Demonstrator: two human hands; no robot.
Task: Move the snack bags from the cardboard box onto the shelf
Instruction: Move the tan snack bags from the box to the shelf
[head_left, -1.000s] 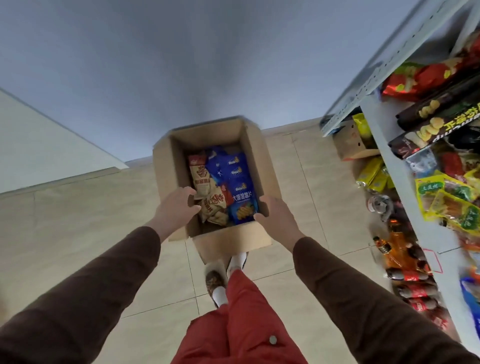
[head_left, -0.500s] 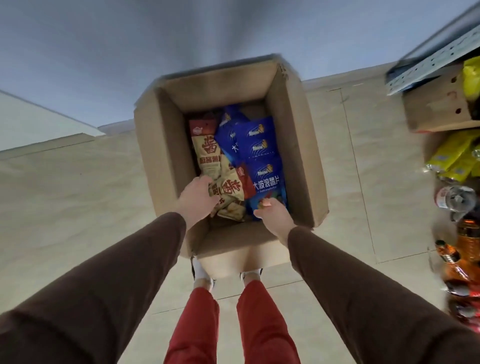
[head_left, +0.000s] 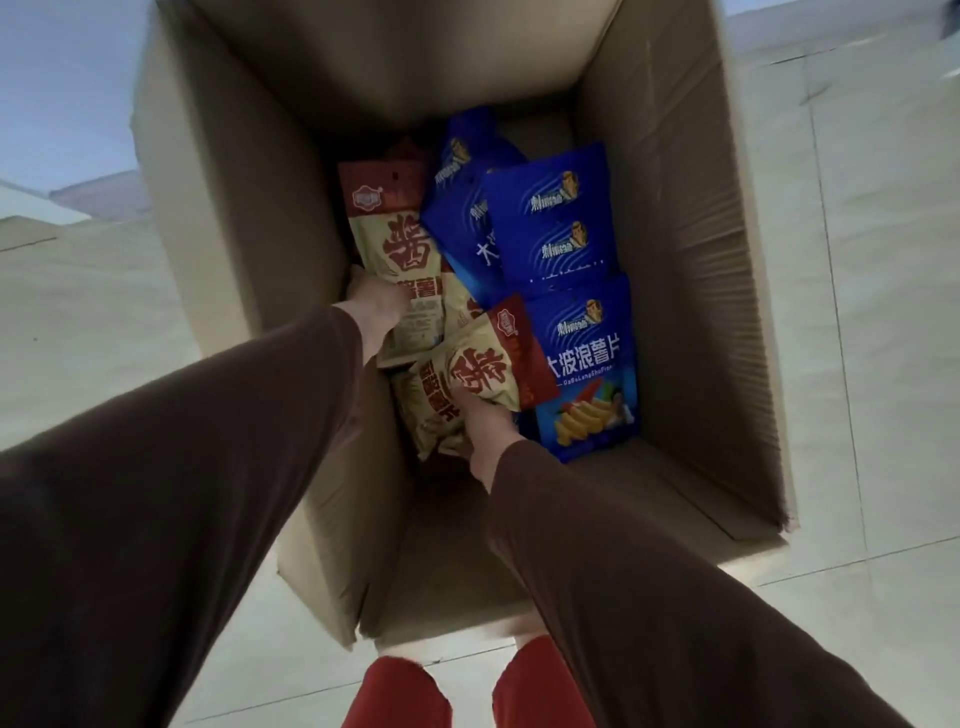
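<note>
Red trouser legs (head_left: 397, 693) at bottom edge, standing on pale floor tiles (head_left: 104, 322). Brown sleeves (head_left: 156, 493) run up from both lower corners into the open cardboard box (head_left: 691, 291), which sits on the floor right in front of the legs and fills most of the view.

Right hand (head_left: 485, 434) is down inside the box, near end, on the lower edge of a tan-and-red snack bag (head_left: 467, 384) that lies tilted. Fingers are tucked under or behind the bag and the bag looks bunched there, so it seems to be gripped, but the fingers are hidden and how tightly they close can't be told.

Left hand (head_left: 376, 306) is a bit farther in, against the box's left wall, at the lower left corner of a second tan-and-red bag (head_left: 400, 260). Fingers appear to curl onto its edge; the grip is partly hidden by the bag.

Right of the tan bags, blue chip bag (head_left: 587, 369) lies flat with its front up. Beyond it, more blue bags (head_left: 550, 223) overlap toward the far wall. All bags are in the box bottom. Frame is motion-blurred.
</note>
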